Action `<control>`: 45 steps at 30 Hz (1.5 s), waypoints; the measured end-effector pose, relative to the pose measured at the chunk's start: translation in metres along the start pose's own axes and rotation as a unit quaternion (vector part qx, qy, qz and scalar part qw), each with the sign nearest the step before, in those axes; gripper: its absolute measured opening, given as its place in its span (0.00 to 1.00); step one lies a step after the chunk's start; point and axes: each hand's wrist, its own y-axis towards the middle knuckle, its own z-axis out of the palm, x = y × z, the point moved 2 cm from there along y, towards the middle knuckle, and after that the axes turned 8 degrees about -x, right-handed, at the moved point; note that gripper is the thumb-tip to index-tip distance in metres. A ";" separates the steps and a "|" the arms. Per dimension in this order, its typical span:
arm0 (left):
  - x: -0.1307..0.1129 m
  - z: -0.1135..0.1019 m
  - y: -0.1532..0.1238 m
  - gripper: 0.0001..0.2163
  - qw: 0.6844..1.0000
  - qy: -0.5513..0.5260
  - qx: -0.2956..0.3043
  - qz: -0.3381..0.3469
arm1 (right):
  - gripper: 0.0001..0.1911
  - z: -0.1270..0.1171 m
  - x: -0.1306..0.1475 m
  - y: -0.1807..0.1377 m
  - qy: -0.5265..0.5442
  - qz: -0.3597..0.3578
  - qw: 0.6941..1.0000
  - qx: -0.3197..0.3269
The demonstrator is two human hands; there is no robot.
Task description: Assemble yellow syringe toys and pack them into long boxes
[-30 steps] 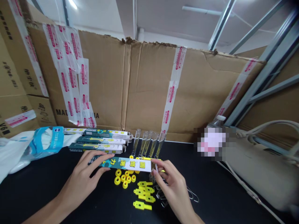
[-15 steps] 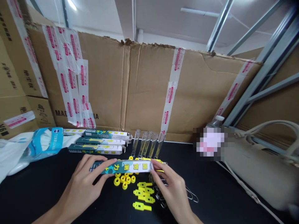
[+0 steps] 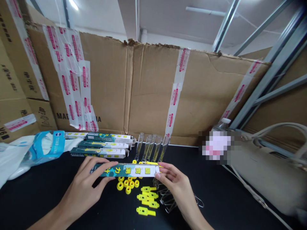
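Note:
A long, narrow cardboard box [image 3: 134, 170], green and white with yellow characters, is held level above the black table. My left hand [image 3: 88, 182] wraps its green end between thumb and fingers. At the white end, my right hand [image 3: 175, 182] has its thumb on the box's corner, with its fingers behind. Below lie yellow plastic rings [image 3: 128, 185] and flat yellow plastic pieces [image 3: 147, 199] with slots. Bent metal wire hooks [image 3: 169, 199] are partly hidden by my right hand. Behind the held box, several clear tubes [image 3: 152, 148] stand in a row.
Similar boxes [image 3: 103, 145] are stacked at the back left, beside a blue and white tissue pack [image 3: 49, 145]. A tall cardboard wall [image 3: 148, 89] closes off the back. A beige handbag [image 3: 266, 172] and a blurred-out bottle [image 3: 224, 124] stand on the right.
My right hand has shifted slightly right and its fingers have moved behind the box's end, so more of the white end shows. My left hand keeps its hold.

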 end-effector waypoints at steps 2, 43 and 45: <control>-0.001 -0.001 0.001 0.15 1.000 -0.001 -0.004 0.001 | 0.21 -0.001 0.001 0.001 0.002 -0.003 1.000 -0.002; 0.132 -0.064 -0.030 0.16 0.987 0.145 0.073 -0.008 | 0.23 0.010 0.025 -0.037 -0.262 -0.347 0.865 0.251; 0.130 -0.063 -0.030 0.16 0.983 0.157 0.098 -0.011 | 0.23 0.010 0.026 -0.037 -0.260 -0.350 0.864 0.253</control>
